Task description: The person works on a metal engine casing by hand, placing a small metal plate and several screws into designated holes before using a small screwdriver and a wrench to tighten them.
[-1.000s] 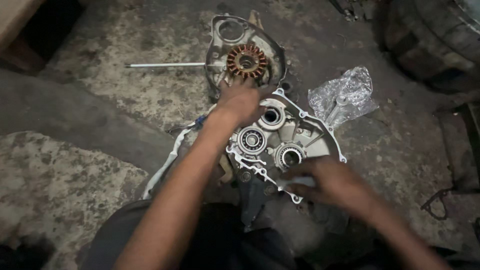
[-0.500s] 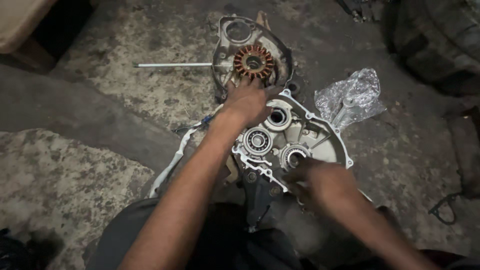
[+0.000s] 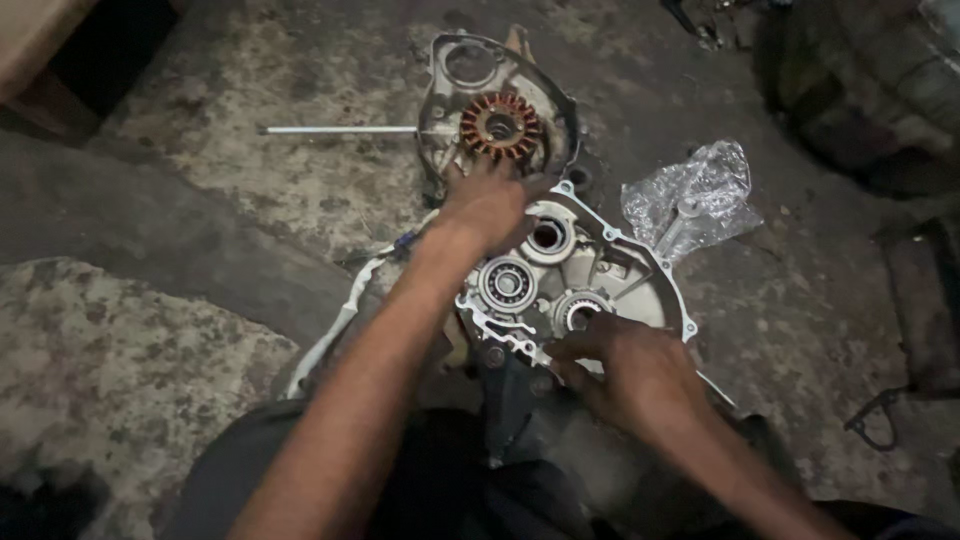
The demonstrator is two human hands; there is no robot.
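At frame centre, the silver crankcase half (image 3: 590,270) lies on the stained concrete floor (image 3: 250,190); it could rock or slide, I judge, if pressed unevenly. The left hand (image 3: 487,205) lies spread flat across its upper edge, gripping nothing. The right hand (image 3: 625,370), fingers curled, pinches its lower rim beside a bearing (image 3: 507,284).

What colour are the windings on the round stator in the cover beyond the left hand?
Coppery orange-brown windings, seen in the head view, inside the grey cover.
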